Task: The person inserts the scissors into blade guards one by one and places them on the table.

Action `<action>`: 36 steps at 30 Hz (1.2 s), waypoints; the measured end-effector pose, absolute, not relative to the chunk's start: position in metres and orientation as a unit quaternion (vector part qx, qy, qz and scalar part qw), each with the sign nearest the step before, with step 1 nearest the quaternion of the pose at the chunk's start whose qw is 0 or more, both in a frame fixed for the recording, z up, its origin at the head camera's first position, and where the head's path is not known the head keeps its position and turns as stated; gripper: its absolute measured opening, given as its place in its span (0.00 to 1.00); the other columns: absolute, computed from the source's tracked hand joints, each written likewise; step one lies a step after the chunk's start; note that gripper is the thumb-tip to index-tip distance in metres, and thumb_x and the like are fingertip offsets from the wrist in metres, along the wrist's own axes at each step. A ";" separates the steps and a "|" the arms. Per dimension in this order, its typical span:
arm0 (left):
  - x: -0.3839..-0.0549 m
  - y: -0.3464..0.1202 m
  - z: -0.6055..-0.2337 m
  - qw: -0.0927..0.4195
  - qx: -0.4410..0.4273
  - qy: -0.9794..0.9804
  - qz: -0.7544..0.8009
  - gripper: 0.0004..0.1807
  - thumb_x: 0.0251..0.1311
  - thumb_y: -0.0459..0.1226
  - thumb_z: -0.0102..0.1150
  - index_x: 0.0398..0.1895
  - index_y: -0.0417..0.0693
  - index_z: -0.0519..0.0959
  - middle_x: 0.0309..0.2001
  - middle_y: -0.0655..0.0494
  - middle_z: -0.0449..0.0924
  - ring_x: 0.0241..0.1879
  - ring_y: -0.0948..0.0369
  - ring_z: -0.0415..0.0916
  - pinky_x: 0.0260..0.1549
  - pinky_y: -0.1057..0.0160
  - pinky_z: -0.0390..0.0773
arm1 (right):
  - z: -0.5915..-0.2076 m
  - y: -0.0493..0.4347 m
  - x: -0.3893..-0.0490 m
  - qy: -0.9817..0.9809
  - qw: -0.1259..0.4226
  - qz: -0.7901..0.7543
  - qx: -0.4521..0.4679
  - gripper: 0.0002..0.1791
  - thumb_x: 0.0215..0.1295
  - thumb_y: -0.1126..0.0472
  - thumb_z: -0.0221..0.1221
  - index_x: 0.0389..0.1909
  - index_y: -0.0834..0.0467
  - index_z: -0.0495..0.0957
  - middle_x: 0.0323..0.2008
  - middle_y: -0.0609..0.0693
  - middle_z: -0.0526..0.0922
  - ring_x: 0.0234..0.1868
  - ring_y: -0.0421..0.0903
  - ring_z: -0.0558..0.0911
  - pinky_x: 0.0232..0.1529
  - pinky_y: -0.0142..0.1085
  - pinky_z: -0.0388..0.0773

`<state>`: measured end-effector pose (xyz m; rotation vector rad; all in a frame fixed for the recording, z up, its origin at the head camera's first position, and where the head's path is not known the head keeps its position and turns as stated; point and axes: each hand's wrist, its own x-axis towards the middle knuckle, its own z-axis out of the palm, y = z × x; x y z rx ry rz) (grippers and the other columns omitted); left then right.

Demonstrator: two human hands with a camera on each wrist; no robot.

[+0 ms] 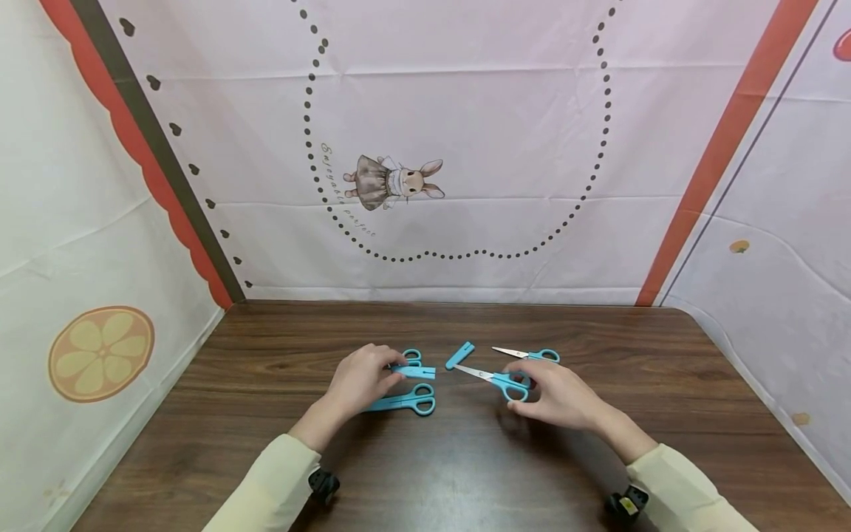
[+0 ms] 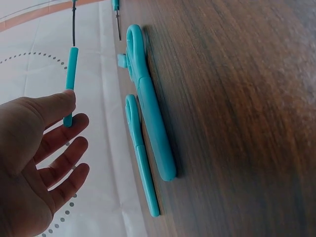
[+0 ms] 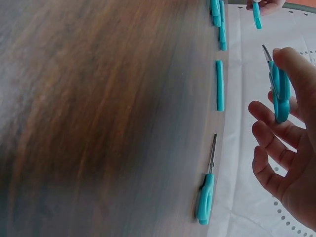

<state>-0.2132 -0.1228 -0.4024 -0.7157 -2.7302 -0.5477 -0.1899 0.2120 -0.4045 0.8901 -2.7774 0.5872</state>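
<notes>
Four pairs of scissors in our count now, all blue-handled: two sheathed, two with bare blades, plus two loose covers! Over on the left, the left grip [image 1: 364, 378] has one cover, the held cover [image 1: 415, 372], pinched between thumb and fingers, lifted clear of the worktop [image 1: 465, 465]. Across from it, the right grip [image 1: 561, 395] has one pair, the held scissors [image 1: 490, 376], by its handles, also in the air, blades pointing left towards that cover; from the head view we see a gap between the two.

Down on the wood we find four more pieces. Two sheathed pairs lie by the left grip: the nearer sheathed scissors [image 1: 392, 403] and, just beyond them, the farther sheathed scissors [image 2: 143, 163], partly hidden in our head view. One loose cover [image 1: 459, 356] lies slanted mid-table, and one bare pair, the lying scissors [image 1: 532, 355], sits just behind the right grip. Behind it all, we have a white printed cloth [image 1: 465, 148] with one rabbit [image 1: 375, 181] on it.
</notes>
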 end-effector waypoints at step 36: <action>-0.206 -0.130 -0.412 0.151 -0.226 -0.934 -0.231 0.09 0.51 0.41 0.66 0.37 0.57 0.83 0.36 0.66 0.81 0.33 0.67 0.74 0.28 0.68 0.73 | -0.406 0.189 -0.189 -0.912 0.067 0.221 0.340 0.24 0.50 0.47 0.65 0.49 0.46 0.74 0.35 0.31 0.73 0.34 0.35 0.73 0.34 0.29 0.69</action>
